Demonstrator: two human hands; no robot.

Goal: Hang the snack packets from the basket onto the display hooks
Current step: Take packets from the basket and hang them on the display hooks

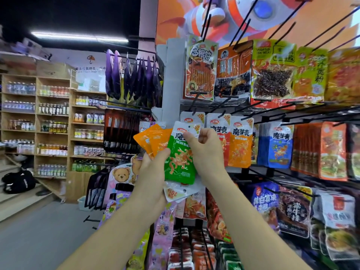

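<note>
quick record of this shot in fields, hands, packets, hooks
left hand: grips the orange packets and others in a fan
right hand: pinches the top of the green packet
green packet: front of fan, upright, not on a hook
white packet: below the green one, upside down
display hooks: same-brand packets hang just behind the hands
basket: not in view

A shop: snack packets (240, 142) on display hooks (229, 106) (drink shelves (52, 125) behind).
</note>
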